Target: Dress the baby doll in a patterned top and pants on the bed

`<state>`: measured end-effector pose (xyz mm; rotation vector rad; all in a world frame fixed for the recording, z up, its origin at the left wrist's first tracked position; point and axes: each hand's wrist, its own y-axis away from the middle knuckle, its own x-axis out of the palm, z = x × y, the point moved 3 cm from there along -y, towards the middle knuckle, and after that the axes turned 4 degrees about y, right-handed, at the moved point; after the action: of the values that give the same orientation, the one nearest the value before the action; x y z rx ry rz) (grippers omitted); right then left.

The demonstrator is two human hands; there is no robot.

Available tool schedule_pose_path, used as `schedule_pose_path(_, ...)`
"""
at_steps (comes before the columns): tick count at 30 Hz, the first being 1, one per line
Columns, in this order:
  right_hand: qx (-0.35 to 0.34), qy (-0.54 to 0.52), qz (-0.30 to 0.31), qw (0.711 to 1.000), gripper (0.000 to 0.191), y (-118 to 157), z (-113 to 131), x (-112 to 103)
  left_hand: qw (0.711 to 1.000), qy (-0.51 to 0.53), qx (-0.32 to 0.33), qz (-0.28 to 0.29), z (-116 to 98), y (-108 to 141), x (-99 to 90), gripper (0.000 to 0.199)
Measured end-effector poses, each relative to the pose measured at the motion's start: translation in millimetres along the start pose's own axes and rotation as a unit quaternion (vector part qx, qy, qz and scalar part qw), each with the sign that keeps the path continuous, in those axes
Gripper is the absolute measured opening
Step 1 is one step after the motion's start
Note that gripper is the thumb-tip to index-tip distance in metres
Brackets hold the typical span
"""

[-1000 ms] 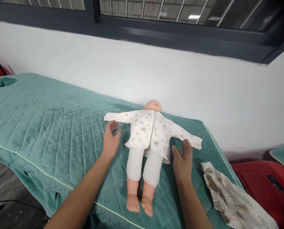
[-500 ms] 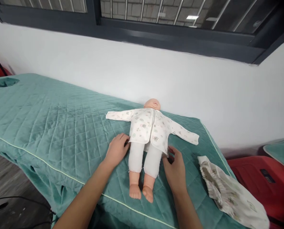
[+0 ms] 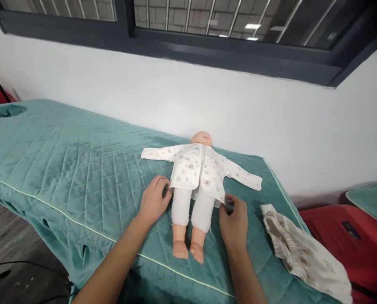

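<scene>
A baby doll lies on its back on the green quilted bed cover, wearing a white printed baby shirt. Its front edges meet at the chest and part lower down. White fabric covers the legs down to the bare shins and feet. My left hand is closed on the shirt's lower left corner, beside the doll's hip. At the opposite lower corner, my right hand pinches the hem, which is drawn outward. Both sleeves stretch out sideways; no doll hands show at the cuffs.
White printed baby pants with a gathered waist lie crumpled at the bed's right edge. A red chair-like item stands beyond that edge. The green bed cover extends left to a face hole. Behind is a white wall below a barred window.
My hands have moved slightly apart, pulling the shirt's lower corners outward so the hem flares more. The camera view has shifted slightly.
</scene>
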<state>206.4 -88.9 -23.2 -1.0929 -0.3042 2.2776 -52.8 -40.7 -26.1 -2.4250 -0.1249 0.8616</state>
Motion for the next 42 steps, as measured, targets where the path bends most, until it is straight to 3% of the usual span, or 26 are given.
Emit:
schedule_pose_path(4,-0.109,-0.019,-0.022,0.994,0.028,2,19,-2,0.996,0.052,0.055,-0.038,-13,-5,2.4,0.025)
schedule_pose_path(9,-0.124,-0.067,0.019,0.990,0.020,-6,37,4,0.996,0.072,0.047,-0.024,-30,-18,20.2,0.015)
schedule_pose_path(11,-0.100,-0.090,0.031,0.990,0.018,-12,38,9,0.993,0.118,0.001,-0.023,-26,-23,25.7,0.015)
schedule_pose_path(13,-0.036,-0.131,0.042,0.990,0.024,-16,31,14,0.974,0.198,-0.084,-0.067,-15,-25,25.5,0.018)
schedule_pose_path(16,0.095,-0.256,0.028,0.962,0.035,-13,12,13,0.907,0.316,-0.206,-0.187,8,-17,16.6,0.023)
schedule_pose_path(18,0.141,-0.338,0.009,0.931,0.034,-5,-1,6,0.873,0.360,-0.235,-0.228,18,-9,9.4,0.024)
schedule_pose_path(20,0.145,-0.350,0.019,0.925,0.034,6,-10,-9,0.867,0.367,-0.241,-0.234,22,1,2.6,0.024)
schedule_pose_path(23,0.105,-0.230,0.065,0.965,0.034,22,-20,-43,0.885,0.337,-0.246,-0.208,23,18,-5.9,0.028)
schedule_pose_path(25,0.036,-0.122,0.066,0.990,0.033,28,-27,-72,0.899,0.322,-0.241,-0.175,22,30,-11.5,0.030)
schedule_pose_path(27,-0.064,-0.013,0.033,0.997,0.030,29,-36,-103,0.910,0.314,-0.232,-0.140,21,43,-18.8,0.031)
schedule_pose_path(29,-0.118,0.124,0.015,0.985,0.036,27,-52,-132,0.918,0.303,-0.233,-0.105,18,56,-27.8,0.031)
schedule_pose_path(32,-0.047,0.295,0.046,0.953,0.047,19,-82,-164,0.925,0.286,-0.246,-0.044,11,68,-41.2,0.030)
schedule_pose_path(35,0.017,0.319,0.136,0.938,0.036,13,-93,-180,0.929,0.283,-0.238,0.008,-7,68,-51.3,0.027)
schedule_pose_path(38,0.006,0.284,0.170,0.944,0.014,15,-69,-181,0.937,0.286,-0.186,0.079,-42,66,-53.4,0.024)
schedule_pose_path(42,-0.049,0.195,0.241,0.949,0.006,38,-5,-163,0.938,0.289,-0.085,0.169,-111,87,-46.3,0.022)
